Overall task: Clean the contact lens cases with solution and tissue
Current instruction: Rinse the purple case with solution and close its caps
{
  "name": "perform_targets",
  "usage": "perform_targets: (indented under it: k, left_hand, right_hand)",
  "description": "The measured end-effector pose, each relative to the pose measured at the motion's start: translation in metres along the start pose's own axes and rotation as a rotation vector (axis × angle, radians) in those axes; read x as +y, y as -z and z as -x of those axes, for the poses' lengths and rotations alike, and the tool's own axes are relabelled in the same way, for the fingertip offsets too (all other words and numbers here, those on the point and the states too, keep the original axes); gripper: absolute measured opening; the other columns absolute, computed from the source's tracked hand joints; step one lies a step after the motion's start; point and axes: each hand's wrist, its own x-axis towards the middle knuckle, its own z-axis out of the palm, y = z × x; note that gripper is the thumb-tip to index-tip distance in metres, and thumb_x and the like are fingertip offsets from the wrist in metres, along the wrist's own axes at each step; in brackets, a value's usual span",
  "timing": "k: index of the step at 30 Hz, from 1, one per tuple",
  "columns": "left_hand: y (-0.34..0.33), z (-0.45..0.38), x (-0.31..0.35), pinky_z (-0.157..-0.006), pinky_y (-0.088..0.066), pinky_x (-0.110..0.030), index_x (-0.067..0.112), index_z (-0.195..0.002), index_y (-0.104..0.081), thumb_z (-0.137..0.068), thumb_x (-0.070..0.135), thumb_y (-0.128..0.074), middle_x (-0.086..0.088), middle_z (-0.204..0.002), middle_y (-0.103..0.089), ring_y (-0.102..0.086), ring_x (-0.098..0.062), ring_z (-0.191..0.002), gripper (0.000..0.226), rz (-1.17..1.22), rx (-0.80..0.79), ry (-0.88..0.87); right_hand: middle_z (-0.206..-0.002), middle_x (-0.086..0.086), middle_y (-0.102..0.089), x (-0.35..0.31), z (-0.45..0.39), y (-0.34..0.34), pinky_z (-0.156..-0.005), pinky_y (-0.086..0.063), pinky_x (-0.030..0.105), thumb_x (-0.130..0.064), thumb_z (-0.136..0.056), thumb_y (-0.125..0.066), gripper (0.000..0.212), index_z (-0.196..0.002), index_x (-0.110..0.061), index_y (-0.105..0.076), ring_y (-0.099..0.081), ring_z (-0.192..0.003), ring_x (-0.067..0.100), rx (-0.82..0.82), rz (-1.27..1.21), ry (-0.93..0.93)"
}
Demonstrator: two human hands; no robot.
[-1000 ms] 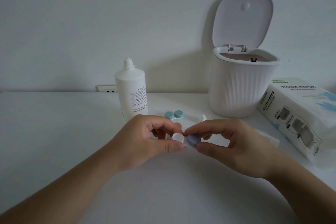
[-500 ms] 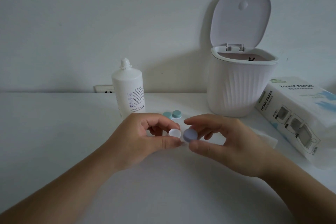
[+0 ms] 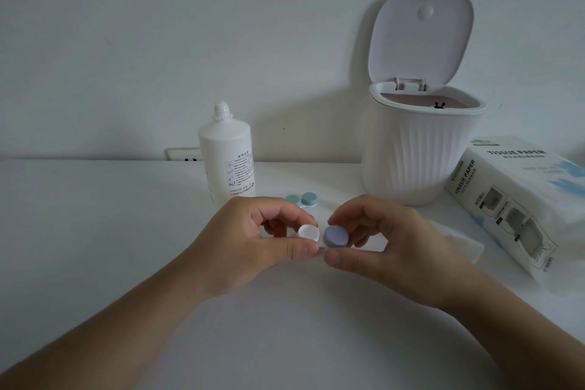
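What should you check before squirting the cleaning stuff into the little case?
1. Case held firmly: left hand grips the white cup, right hand pinches the purple cap: ok.
2. Purple cap off: cannot tell.
3. Solution bottle uncapped and upright: ok.
4. A hand free for the bottle: not ok.
5. Tissue lying nearby: ok.
6. Bin lid open: ok.
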Motion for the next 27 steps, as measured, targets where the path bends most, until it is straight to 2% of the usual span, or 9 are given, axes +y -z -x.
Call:
perform_targets:
  k: [4,7,9,12,14,17,19,23,27]
  left_hand:
    - [0.002,-0.001,-0.001,-0.06,-0.056,-0.037,0.031,-0.092,-0.08,-0.064,0.05,-0.084,-0.004,-0.087,-0.074,-0.059,-0.026,-0.07,0.034,0.024,0.013,0.005]
    - [0.003,-0.001,-0.001,-0.06,-0.057,-0.044,0.034,-0.091,-0.08,-0.062,0.052,-0.085,-0.019,-0.085,-0.07,-0.061,-0.039,-0.074,0.035,0.011,0.044,0.013]
    - [0.003,-0.001,-0.002,-0.06,-0.056,-0.043,0.034,-0.091,-0.08,-0.063,0.052,-0.084,-0.017,-0.087,-0.071,-0.061,-0.038,-0.074,0.034,0.001,0.031,0.004]
    - [0.001,0.0,-0.002,-0.062,-0.054,-0.032,0.033,-0.091,-0.079,-0.065,0.05,-0.082,-0.002,-0.1,-0.078,-0.058,-0.02,-0.068,0.032,0.006,-0.002,-0.005]
    - [0.0,0.0,-0.001,-0.063,-0.053,-0.029,0.033,-0.091,-0.079,-0.065,0.05,-0.081,0.001,-0.101,-0.078,-0.057,-0.012,-0.069,0.031,0.005,-0.001,-0.005]
    - [0.0,0.0,0.0,-0.061,-0.056,-0.042,0.031,-0.091,-0.08,-0.065,0.048,-0.082,-0.006,-0.087,-0.075,-0.059,-0.029,-0.071,0.032,0.006,0.024,-0.002]
    - [0.001,-0.001,0.001,-0.059,-0.056,-0.047,0.03,-0.092,-0.08,-0.066,0.044,-0.084,-0.018,-0.084,-0.07,-0.059,-0.034,-0.07,0.03,0.016,0.036,0.011]
    - [0.002,-0.001,0.0,-0.059,-0.055,-0.039,0.031,-0.091,-0.08,-0.066,0.045,-0.085,-0.021,-0.087,-0.07,-0.059,-0.035,-0.069,0.029,0.028,0.032,0.004]
    - [0.001,-0.001,0.001,-0.058,-0.056,-0.044,0.03,-0.092,-0.08,-0.064,0.052,-0.084,-0.021,-0.089,-0.071,-0.059,-0.039,-0.072,0.035,0.021,0.032,0.006]
  right_hand:
    - [-0.094,-0.023,-0.074,0.0,0.002,0.004,-0.08,-0.048,0.008,-0.037,-0.081,-0.081,0.036,-0.114,-0.042,-0.068,-0.07,-0.086,0.002,-0.036,-0.055,-0.008]
    - [-0.094,-0.015,-0.077,-0.002,0.002,0.005,-0.079,-0.048,0.008,-0.017,-0.085,-0.078,0.033,-0.109,-0.038,-0.072,-0.072,-0.085,0.005,-0.025,-0.096,0.002]
    - [-0.09,-0.013,-0.077,-0.003,0.002,0.003,-0.076,-0.049,0.008,-0.014,-0.085,-0.079,0.029,-0.101,-0.037,-0.074,-0.072,-0.081,0.005,-0.013,-0.095,-0.006]
    - [-0.085,-0.007,-0.076,0.0,0.0,-0.003,-0.072,-0.054,0.016,-0.024,-0.078,-0.084,0.019,-0.091,-0.025,-0.071,-0.07,-0.073,0.007,0.02,-0.106,-0.039]
    - [-0.083,-0.007,-0.075,0.0,-0.001,-0.006,-0.07,-0.056,0.02,-0.04,-0.069,-0.085,0.032,-0.09,-0.025,-0.067,-0.068,-0.07,0.006,0.037,-0.107,-0.063]
    - [-0.09,-0.013,-0.076,0.001,-0.001,-0.006,-0.075,-0.055,0.017,-0.049,-0.07,-0.083,0.044,-0.108,-0.033,-0.068,-0.07,-0.077,0.004,-0.028,-0.107,-0.066]
    - [-0.096,-0.014,-0.077,0.001,0.001,-0.003,-0.081,-0.055,0.018,-0.045,-0.081,-0.079,0.037,-0.115,-0.038,-0.068,-0.073,-0.085,0.007,-0.049,-0.143,-0.04]
    - [-0.092,-0.011,-0.077,0.001,0.0,-0.005,-0.08,-0.058,0.026,-0.045,-0.078,-0.073,0.026,-0.103,-0.038,-0.069,-0.073,-0.082,0.01,0.001,-0.175,-0.012]
    - [-0.091,-0.009,-0.073,0.005,-0.002,-0.01,-0.074,-0.059,0.032,-0.06,-0.063,-0.083,0.051,-0.1,-0.038,-0.056,-0.068,-0.073,0.008,0.003,-0.178,-0.075]
